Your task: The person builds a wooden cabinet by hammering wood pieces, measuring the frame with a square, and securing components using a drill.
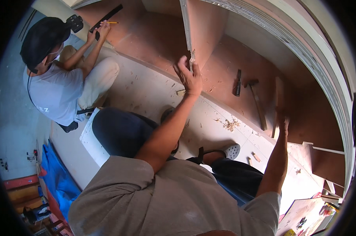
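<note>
While hammer and black tool lie between, our left hand spreads at panel edge; right hand blurred, grip unclear; open board leftward.

Tool left of hammer on cabinet floor, wood strip right; shavings before cabinet.

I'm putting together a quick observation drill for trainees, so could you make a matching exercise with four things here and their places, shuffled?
Things:
1. Hammer
2. Pencil
3. Heap of shavings
4. Left hand

Places:
A. At the edge of the upright panel
B. On the pale floor
C. On the reddish-brown cabinet base
D. In a co-worker's hand

Pairs: 1-C, 2-D, 3-B, 4-A
</note>
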Available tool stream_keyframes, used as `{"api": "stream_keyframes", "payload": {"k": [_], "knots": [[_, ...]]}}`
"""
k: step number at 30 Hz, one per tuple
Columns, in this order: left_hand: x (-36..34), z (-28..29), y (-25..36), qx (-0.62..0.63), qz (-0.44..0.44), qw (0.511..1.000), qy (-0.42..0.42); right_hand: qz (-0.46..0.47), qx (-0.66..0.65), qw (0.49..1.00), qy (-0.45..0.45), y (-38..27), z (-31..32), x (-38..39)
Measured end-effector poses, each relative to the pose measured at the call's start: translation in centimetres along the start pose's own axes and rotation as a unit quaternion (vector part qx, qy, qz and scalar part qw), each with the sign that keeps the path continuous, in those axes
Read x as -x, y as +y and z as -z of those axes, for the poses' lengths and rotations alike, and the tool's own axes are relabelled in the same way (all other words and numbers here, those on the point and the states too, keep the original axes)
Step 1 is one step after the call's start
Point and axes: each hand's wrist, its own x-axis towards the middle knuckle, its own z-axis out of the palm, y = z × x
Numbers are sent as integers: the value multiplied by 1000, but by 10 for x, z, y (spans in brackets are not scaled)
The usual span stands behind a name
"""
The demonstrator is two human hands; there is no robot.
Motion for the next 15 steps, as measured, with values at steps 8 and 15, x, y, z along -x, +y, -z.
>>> {"api": "stream_keyframes", "payload": {"k": [8,15], "knots": [[0,31,-20,-116,-5,976,-184,-94,-406,898,-141,-123,109,35],[-21,63,-61,174,297,931,-120,236,-203,939,-144,-281,167,68]]}}
